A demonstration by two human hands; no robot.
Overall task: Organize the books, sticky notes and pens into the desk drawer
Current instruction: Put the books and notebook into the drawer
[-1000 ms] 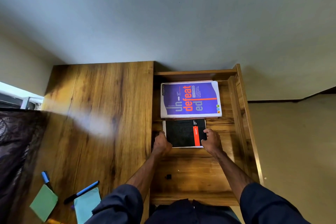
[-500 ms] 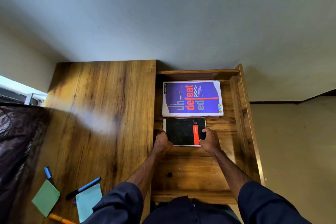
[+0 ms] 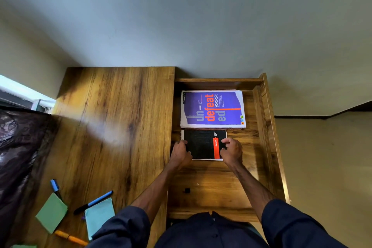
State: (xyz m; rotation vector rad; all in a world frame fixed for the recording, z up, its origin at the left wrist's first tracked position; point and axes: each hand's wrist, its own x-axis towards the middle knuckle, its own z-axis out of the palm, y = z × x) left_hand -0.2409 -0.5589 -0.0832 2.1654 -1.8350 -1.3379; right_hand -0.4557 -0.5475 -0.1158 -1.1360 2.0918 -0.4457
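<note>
In the open desk drawer (image 3: pixel 211 191) a purple book (image 3: pixel 211 108) lies flat at the back. A black spiral notebook (image 3: pixel 201 145) with a red band lies right in front of it. My left hand (image 3: pixel 180 154) grips the notebook's left edge, thumb on its near corner. My right hand (image 3: pixel 231 152) holds the right edge with curled fingers. On the desk top (image 3: pixel 112 127), near left, lie a green sticky pad (image 3: pixel 52 212), a blue sticky pad (image 3: pixel 99 215), a blue-capped black pen (image 3: pixel 93 201), a blue pen (image 3: pixel 54 186) and an orange pen (image 3: pixel 70 237).
A small black object (image 3: pixel 187 190) sits on the drawer floor near me. The drawer's right wall (image 3: pixel 267 137) runs along beside the books. A dark cloth (image 3: pixel 18 147) covers the far left. Bare drawer floor lies between the notebook and my body.
The notebook stays against the purple book. My right hand's fingers have curled more over its right edge. My left hand has barely moved.
</note>
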